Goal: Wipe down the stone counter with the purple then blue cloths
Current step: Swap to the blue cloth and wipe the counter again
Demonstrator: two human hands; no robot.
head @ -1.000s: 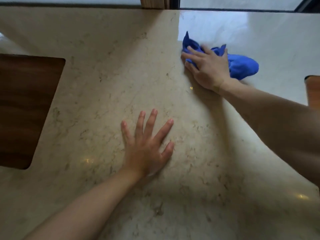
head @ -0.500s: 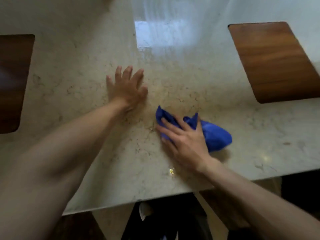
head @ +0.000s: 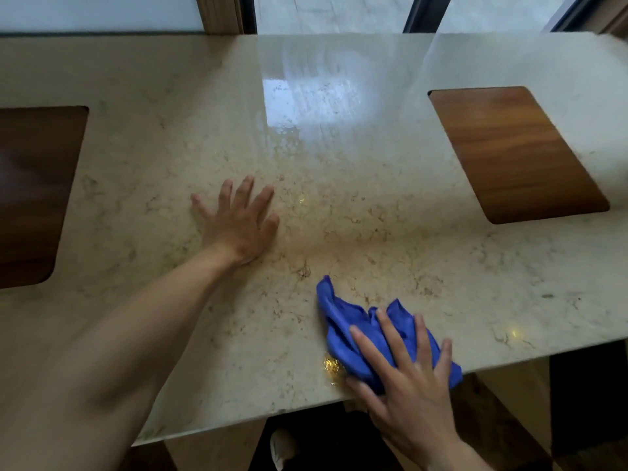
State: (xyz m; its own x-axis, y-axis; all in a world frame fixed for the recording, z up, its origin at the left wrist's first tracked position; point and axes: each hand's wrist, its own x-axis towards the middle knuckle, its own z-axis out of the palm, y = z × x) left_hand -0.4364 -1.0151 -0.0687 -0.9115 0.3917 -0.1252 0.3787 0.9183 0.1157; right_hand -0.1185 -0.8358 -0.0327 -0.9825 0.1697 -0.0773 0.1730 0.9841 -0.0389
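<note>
Compared with a moment earlier, right hand point(head: 413, 385) and blue cloth point(head: 353, 334) sit nearer the counter's point(head: 373, 205) front edge; fingers straight, pressing the cloth. Left hand point(head: 239, 224) rests flat, fingers spread.

Windows point(head: 326, 11) behind; wood insets point(head: 516, 151) left, right.

bare forearms, no sleeves, possibly white shoe point(head: 283, 448)

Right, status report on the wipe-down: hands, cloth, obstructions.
Left hand flat on stone counter, holding nothing. Right hand pressing blue cloth at near edge. No purple cloth in view. Nothing loose in the way.
</note>
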